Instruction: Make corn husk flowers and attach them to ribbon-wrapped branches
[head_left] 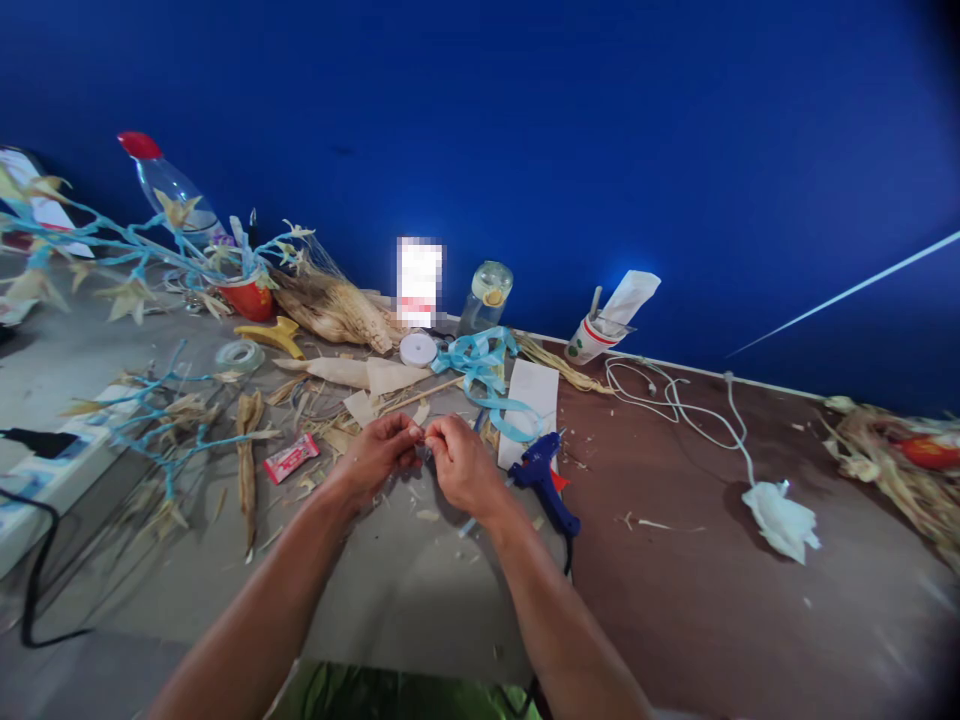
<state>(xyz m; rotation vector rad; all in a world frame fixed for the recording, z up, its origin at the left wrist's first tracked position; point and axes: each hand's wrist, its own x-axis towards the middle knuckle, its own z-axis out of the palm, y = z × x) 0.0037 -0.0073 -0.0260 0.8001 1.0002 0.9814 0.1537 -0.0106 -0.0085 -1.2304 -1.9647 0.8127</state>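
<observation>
My left hand point(381, 458) and my right hand point(463, 468) meet above the grey work surface, fingertips pinched together. Whatever they pinch is too small and too covered by the fingers to make out. Just right of my right hand lies a blue glue gun point(546, 482), its nozzle end resting near a white sheet of paper point(529, 385). Light blue ribbon point(480, 362) curls in loops beyond my hands. Dried husk pieces point(390, 376) and scraps are scattered past my fingers. Left of my left hand are a pink-red packet point(291, 458) and a twisted dried husk point(248, 465).
Blue-wrapped branches with husk flowers point(139, 232) reach in from the left, near a red-capped bottle point(176, 190). A power strip point(56, 495) lies at left. Behind stand a glass jar point(486, 298) and a paper cup point(589, 338). A white cable point(690, 412) crosses the brown surface.
</observation>
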